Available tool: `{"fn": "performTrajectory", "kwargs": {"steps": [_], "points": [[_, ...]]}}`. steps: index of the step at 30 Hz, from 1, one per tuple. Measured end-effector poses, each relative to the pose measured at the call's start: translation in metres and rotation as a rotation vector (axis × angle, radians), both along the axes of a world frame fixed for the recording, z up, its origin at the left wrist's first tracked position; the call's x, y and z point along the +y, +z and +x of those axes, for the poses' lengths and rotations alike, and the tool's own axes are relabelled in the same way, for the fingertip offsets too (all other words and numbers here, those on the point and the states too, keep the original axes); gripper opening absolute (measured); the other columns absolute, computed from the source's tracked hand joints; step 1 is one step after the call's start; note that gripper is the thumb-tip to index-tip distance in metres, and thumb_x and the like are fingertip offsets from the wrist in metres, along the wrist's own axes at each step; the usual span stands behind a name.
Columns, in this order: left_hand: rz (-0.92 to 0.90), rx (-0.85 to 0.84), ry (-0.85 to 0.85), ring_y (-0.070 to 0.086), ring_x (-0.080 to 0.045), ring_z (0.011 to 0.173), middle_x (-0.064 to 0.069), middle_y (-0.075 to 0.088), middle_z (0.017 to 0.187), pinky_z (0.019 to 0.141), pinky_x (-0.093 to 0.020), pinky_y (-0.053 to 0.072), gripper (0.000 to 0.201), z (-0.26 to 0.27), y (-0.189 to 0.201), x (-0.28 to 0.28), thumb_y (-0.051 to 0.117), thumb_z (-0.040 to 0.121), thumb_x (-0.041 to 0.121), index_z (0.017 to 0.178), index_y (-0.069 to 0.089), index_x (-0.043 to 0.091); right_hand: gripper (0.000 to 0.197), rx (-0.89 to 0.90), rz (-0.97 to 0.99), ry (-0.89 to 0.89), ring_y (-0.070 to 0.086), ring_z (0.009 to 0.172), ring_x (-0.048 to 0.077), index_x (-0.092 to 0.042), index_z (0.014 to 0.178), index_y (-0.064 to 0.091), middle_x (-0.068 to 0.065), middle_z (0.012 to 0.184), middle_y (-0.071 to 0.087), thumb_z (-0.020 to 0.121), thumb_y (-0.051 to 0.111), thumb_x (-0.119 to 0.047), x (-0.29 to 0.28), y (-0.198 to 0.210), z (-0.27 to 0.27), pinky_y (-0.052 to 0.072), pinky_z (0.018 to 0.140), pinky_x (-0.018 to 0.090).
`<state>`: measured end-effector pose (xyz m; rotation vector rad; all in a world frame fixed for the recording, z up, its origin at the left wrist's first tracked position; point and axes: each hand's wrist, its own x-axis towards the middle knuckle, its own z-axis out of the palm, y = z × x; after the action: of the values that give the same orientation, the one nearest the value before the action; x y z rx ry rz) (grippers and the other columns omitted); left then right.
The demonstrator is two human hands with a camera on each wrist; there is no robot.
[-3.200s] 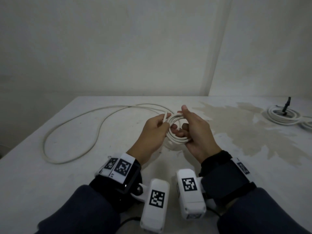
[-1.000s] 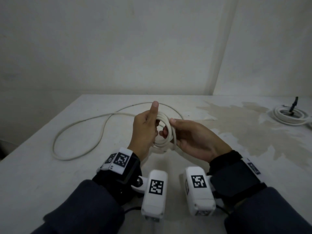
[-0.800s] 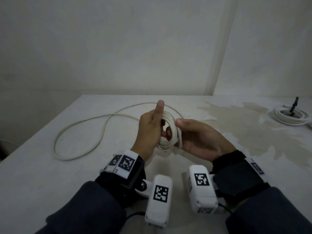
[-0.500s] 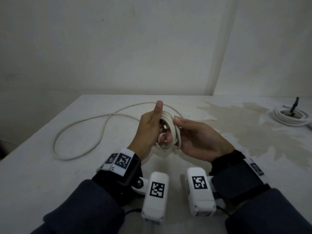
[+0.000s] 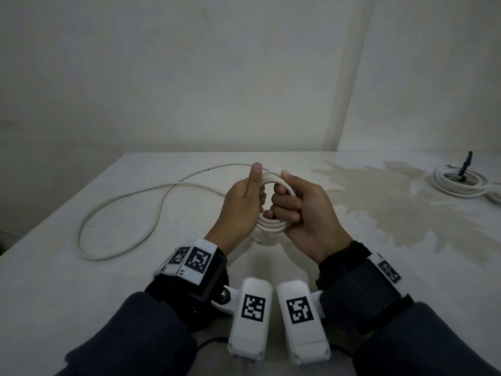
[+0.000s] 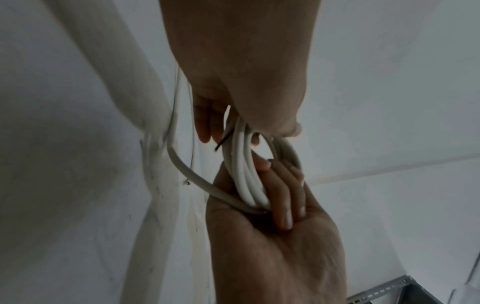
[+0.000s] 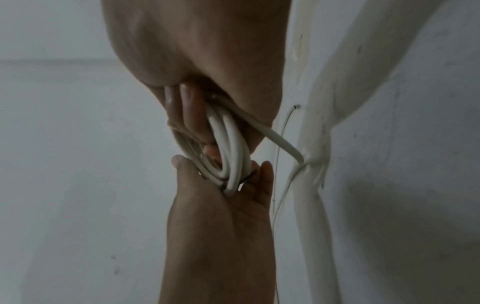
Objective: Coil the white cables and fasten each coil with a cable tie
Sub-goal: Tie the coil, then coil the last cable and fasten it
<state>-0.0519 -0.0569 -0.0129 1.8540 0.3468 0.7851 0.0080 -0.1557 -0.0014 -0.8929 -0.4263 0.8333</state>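
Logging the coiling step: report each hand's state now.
Left hand: grips the cable coil.
Right hand: fingers curled round the same coil.

table [image 5: 48, 280]: pale, scuffed top, meeting the wall at its far edge
stain [image 5: 401, 210]: wide tan blotch across the table's right half
wall [image 5: 189, 71]: plain off-white, with a corner line at right
metal bracket [image 6: 384, 293]: perhaps slotted angle, dim at the picture's lower right

White cable coil [image 7: 228, 148] between both hands
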Motion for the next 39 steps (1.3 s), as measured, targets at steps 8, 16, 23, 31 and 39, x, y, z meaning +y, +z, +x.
{"fn": "performTrajectory", "kwargs": {"steps": [8,16,23,31,39], "points": [[-0.032,0.155,0.108,0.054,-0.019,0.08,0.0,0.058,0.084,0.08,-0.036,0.045,0.049,-0.003,-0.005,0.008,0.033,0.095,0.058,0.093,0.055,0.014,0.051,0.248,0.174,-0.126,0.02,0.029,0.008,-0.014,0.053,0.045,-0.008,0.037,0.023,0.101,0.039,-0.03,-0.008,0.003,0.015,0.037,0.055,0.025],[-0.289,0.405,0.114,0.059,-0.022,0.045,-0.025,0.068,0.073,0.049,-0.028,0.055,0.043,-0.01,-0.007,0.012,0.056,0.094,0.032,0.086,0.063,-0.01,0.046,0.459,0.39,-0.174,0.021,0.031,0.008,-0.015,0.056,0.043,-0.008,0.038,0.025,0.1,0.038,-0.029,-0.015,-0.001,0.024,0.037,0.057,0.024],[-0.93,0.008,0.027,0.066,-0.023,0.08,-0.026,0.063,0.107,0.058,-0.027,0.059,0.024,-0.009,-0.01,0.015,0.055,0.092,-0.002,0.114,0.054,-0.013,0.048,0.42,0.35,-0.054,0.024,0.03,0.008,-0.014,0.055,0.044,-0.008,0.037,0.026,0.1,0.038,-0.03,-0.003,-0.004,0.009,0.04,0.058,0.026],[-0.602,0.062,0.02,0.052,-0.011,0.061,-0.009,0.054,0.078,0.048,-0.014,0.049,0.024,-0.001,-0.006,0.006,0.043,0.098,0.001,0.117,0.057,0.003,0.045,0.399,0.367,-0.169,0.029,0.033,0.009,-0.012,0.06,0.044,-0.005,0.042,0.032,0.101,0.035,-0.029,-0.014,-0.003,0.026,0.04,0.066,0.023],[-0.369,-0.183,0.139,0.056,-0.013,0.065,-0.008,0.054,0.077,0.071,-0.022,0.052,0.02,-0.007,0.001,0.011,0.05,0.097,0.01,0.112,0.063,0.016,0.046,0.292,0.069,-0.029,0.022,0.029,0.007,-0.012,0.059,0.045,-0.006,0.039,0.028,0.1,0.036,-0.029,-0.008,-0.006,0.026,0.034,0.055,0.024]]}}
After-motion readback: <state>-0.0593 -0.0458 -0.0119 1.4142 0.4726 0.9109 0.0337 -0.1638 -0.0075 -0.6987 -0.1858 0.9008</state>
